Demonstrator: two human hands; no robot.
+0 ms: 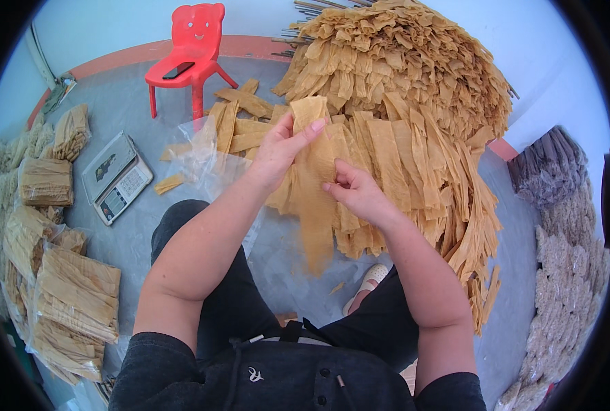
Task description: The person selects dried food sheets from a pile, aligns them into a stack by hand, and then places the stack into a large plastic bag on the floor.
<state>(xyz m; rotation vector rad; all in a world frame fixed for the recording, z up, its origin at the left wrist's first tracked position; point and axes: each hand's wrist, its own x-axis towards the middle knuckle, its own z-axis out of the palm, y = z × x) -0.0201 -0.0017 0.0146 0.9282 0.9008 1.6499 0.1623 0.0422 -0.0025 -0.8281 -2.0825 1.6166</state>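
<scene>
My left hand [284, 146] grips the upper part of a dried tan sheet strip [315, 205], thumb on top, which looks like dried tofu skin. The strip hangs down between my knees, its lower end blurred. My right hand [354, 190] pinches the strip's right edge lower down, between thumb and fingers. Beyond and to the right of my hands, many similar strips [389, 164] lie side by side on the floor. Behind them rises a large heap of folded tan sheets [387, 56], with thin rods sticking out at its left.
A clear plastic bag [202, 164] lies left of the strips. A red plastic chair [189, 51] holds a phone [178, 70]. A digital scale [122, 187] with its lid raised is on the floor. Bagged tan sheets [74, 293] line the left; dark bundles [551, 167] and pale bagged goods [561, 287] line the right.
</scene>
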